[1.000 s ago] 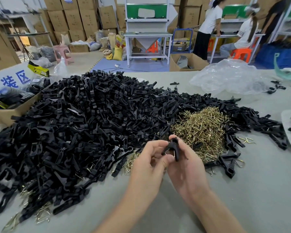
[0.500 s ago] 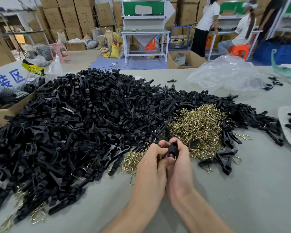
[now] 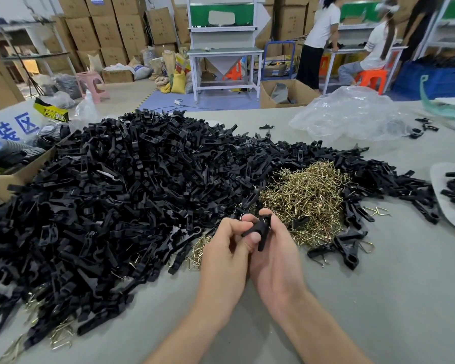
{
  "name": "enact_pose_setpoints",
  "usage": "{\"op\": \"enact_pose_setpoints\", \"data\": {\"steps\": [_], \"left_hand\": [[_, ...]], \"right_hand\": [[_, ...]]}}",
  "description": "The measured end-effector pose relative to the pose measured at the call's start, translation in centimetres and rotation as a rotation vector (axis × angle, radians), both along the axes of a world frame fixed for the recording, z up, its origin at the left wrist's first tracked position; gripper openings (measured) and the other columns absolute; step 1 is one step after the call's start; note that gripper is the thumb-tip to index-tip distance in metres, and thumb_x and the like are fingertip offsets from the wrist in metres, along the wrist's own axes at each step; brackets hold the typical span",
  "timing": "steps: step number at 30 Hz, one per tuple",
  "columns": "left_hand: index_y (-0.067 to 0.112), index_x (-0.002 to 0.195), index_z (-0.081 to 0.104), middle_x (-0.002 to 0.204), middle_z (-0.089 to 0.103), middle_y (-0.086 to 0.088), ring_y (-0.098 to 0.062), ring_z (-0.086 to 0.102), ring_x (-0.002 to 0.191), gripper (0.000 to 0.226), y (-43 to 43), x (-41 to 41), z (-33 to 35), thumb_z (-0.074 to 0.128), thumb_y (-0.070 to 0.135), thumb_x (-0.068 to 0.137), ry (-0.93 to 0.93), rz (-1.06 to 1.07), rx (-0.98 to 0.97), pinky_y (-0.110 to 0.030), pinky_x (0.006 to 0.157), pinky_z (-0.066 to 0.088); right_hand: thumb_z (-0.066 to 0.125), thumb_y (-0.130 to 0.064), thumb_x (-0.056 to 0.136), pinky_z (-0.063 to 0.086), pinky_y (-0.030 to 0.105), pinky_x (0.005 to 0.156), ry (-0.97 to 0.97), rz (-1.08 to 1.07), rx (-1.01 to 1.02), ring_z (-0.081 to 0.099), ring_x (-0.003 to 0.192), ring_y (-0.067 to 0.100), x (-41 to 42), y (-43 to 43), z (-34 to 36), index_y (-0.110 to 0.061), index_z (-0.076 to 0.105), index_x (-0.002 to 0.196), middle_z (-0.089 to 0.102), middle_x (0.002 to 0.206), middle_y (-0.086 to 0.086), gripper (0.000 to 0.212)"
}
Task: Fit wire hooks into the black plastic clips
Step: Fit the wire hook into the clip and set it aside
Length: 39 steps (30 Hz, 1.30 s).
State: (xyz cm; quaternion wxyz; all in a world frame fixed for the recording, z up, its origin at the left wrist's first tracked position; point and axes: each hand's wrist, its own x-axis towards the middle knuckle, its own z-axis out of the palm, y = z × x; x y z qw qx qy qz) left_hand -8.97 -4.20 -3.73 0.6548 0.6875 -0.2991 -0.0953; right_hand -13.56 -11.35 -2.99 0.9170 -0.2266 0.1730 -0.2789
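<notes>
We have one head-worn wide-angle view, angled forward and down, close over the desk [image 3: 378,298], the room beyond.

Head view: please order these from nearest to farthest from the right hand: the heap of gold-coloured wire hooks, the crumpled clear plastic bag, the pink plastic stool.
1. The heap of gold-coloured wire hooks, just beyond the right hand.
2. The crumpled clear plastic bag, farther back, to the right.
3. The pink plastic stool, on the floor, far back on the left.
</notes>
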Motion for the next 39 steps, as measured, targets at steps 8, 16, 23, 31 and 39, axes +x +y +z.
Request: {"op": "enact_pose_setpoints", "data": {"steps": [8,16,23,31,39], "left_hand": [[0.026,0.104,0.072,0.087,0.073,0.002,-0.015,0.07,0.077,0.019,1.3,0.3,1.0,0.058,0.034,0.093,0.215,-0.097,-0.155,-0.026,0.069,0.057],[0.04,0.109,0.062,0.083,0.066,0.021,0.0,0.06,0.071,0.022,-0.4,-3.0,1.5,0.069,0.039,0.088,-0.181,-0.125,0.194,-0.01,0.063,0.045],[0.033,0.107,0.059,0.086,0.071,0.017,0.004,0.065,0.077,0.017,-10.0,-9.5,3.3,0.067,0.031,0.092,-0.188,-0.346,0.202,-0.011,0.068,0.047],[0.022,0.157,0.019,0.154,0.04,-0.008,-0.024,0.044,0.137,0.084,-28.3,-17.2,9.8,0.064,0.051,0.092,-0.121,-0.661,0.255,-0.04,0.113,0.036],[0.033,0.142,0.042,0.142,0.046,-0.001,-0.024,0.054,0.122,0.043,-19.0,-12.7,4.6,0.044,0.035,0.099,-0.427,-0.572,0.245,-0.045,0.101,0.049]], "right_hand": [[0.059,-0.029,0.087,0.05,0.032,0.067,0.053,0.03,-0.208,0.062,0.071,0.018,-1.1,-0.6,0.2,-0.017,0.071,0.105,0.07,0.09,0.009,0.025],[0.065,-0.028,0.088,0.062,0.041,0.078,0.154,-0.1,-0.458,0.074,0.097,0.032,-6.0,-2.9,0.5,-0.023,0.075,0.108,0.074,0.108,0.013,0.023],[0.058,-0.014,0.099,0.061,0.029,0.08,0.231,-0.376,-0.433,0.073,0.102,0.022,-14.0,-9.8,1.4,-0.023,0.068,0.124,0.075,0.112,0.012,0.028],[0.037,-0.022,0.108,0.052,0.03,0.098,0.19,-0.753,-0.238,0.067,0.112,0.011,-19.0,-17.0,4.7,-0.013,0.063,0.119,0.074,0.112,0.0,0.03],[0.044,-0.021,0.103,0.052,0.015,0.074,0.438,-0.621,-0.363,0.069,0.093,0.0,-14.7,-13.3,3.1,-0.029,0.061,0.117,0.075,0.096,-0.016,0.023]]}}
